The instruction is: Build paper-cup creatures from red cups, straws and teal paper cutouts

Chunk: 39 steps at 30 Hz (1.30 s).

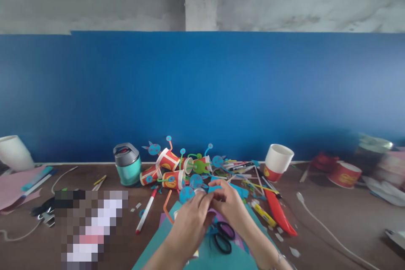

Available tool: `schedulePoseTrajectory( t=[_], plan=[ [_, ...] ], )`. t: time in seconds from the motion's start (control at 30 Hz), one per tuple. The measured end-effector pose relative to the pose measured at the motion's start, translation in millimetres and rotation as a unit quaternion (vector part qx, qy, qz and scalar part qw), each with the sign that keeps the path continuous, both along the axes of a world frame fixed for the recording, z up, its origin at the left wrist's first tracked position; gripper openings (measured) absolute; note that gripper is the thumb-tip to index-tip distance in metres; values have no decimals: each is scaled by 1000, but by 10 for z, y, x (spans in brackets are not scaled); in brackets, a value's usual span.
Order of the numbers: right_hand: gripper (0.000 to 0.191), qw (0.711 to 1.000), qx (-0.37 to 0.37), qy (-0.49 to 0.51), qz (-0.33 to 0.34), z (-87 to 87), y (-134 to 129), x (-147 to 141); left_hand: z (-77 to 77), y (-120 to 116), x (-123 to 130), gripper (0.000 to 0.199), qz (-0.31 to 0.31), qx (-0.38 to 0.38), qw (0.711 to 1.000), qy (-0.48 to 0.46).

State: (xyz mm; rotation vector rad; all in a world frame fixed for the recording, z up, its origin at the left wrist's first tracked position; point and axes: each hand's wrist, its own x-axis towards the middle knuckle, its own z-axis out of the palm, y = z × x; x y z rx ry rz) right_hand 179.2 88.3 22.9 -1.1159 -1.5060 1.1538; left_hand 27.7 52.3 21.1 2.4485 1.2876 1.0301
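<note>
My left hand [193, 216] and my right hand [228, 201] meet over the teal paper [151, 248], fingers closed and fingertips together. Whatever they pinch is hidden behind the fingers. Close to my left hand are a round blue paper face [186, 194] and an orange straw [166, 207]. Black-handled scissors [222, 244] lie on the paper below my hands, blades partly hidden. Just beyond, several red and yellow paper cups [173, 179] lie on their sides with blue paper faces and bent straws attached, one bearing a green paper piece [200, 166].
A teal jar [129, 171] stands left of the cups, near a red-capped marker [146, 211]. To the right are stacked paper cups [278, 162], a yellow glue tube [263, 213], a red pointed object [279, 214] and a white cable [329, 231]. Behind the table rises a blue wall [202, 93].
</note>
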Motion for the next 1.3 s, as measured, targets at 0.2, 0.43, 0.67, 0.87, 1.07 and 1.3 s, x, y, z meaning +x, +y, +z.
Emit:
schedulePoseTrajectory(
  t=[0.2, 0.43, 0.67, 0.87, 1.07, 1.3],
  plan=[
    [14, 903, 55, -425, -23, 36, 26, 274, 44, 126, 2, 28, 52, -311, 887, -339],
    [15, 843, 38, -536, -17, -93, 10, 311, 79, 93, 24, 28, 30, -424, 775, -467],
    [13, 944, 82, -315, 49, 129, -80, 116, -45, -1, 52, 47, 37, -160, 977, -136],
    [18, 964, 123, -234, 36, 122, -147, 22, -17, -65, 79, 48, 67, -120, 988, -75],
    [21, 955, 151, -254, 37, 76, -143, 45, 25, -28, 63, 28, 62, -119, 975, -174],
    [27, 943, 138, -300, 34, 168, -230, -2, 54, 75, 10, 12, 75, -146, 956, -242]
  ],
)
